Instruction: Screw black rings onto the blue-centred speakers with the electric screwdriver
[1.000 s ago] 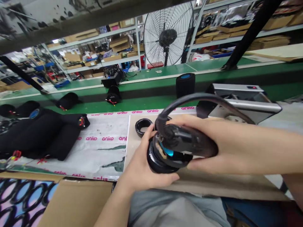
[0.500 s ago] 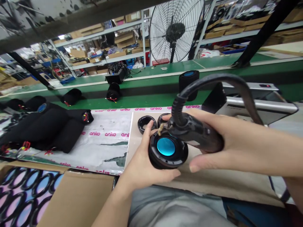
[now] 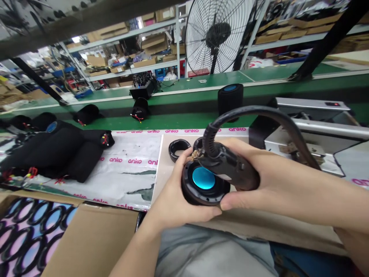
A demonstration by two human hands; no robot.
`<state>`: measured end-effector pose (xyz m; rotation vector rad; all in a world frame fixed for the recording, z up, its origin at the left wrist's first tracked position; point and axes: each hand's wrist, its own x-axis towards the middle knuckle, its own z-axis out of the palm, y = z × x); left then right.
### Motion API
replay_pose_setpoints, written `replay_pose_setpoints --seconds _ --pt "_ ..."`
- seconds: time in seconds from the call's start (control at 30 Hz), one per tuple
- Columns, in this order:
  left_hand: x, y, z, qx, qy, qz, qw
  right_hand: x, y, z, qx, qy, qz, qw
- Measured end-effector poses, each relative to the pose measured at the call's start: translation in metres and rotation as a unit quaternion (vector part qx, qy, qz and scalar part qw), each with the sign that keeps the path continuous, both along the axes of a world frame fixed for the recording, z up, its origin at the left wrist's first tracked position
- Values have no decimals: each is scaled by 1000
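Observation:
My left hand (image 3: 178,196) is closed around a round black speaker (image 3: 215,196) with a shiny blue disc in its top. In my right hand (image 3: 265,173) is a black glue gun (image 3: 230,165) with a thick, curved hose. Its front end, with brownish crust on it, lies over the speaker's far rim. The right thumb tip is at the speaker's near edge, close to the left thumb. Just beyond my left fingers a black ring (image 3: 174,150) rests on a board, and another ring (image 3: 198,144) is partly hidden behind the gun.
Black cloth-covered cylinders (image 3: 57,150) with coloured wires lie at the left. An open carton (image 3: 95,242) at lower left holds several black rings. A speaker with a blue top (image 3: 230,100) stands on the green bench. Right is a silver machine (image 3: 311,105); behind stands a fan (image 3: 217,34).
The glue gun has shifted slightly left, and my right thumb has come in to the speaker's edge. My left hand keeps hold of the speaker. The view has moved a little.

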<state>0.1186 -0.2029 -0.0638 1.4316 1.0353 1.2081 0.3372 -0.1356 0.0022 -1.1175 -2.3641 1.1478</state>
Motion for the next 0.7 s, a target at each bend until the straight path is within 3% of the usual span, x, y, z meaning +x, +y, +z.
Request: replay_pose_setpoints --seconds 0.27,0.4,0.5,0.7 --pt "3 -2 -5 5 -10 25 1000 -2 17 13 22 -61 55 996" --pt "9 -7 -6 -3 -33 64 997 -6 8 14 20 -88 -1 996" --pt "10 -11 -6 -26 -36 54 998 -4 -4 9 47 -108 -46 992" --pt "9 -9 -12 1 -60 56 997 -5 -5 6 -8 -43 -21 999"
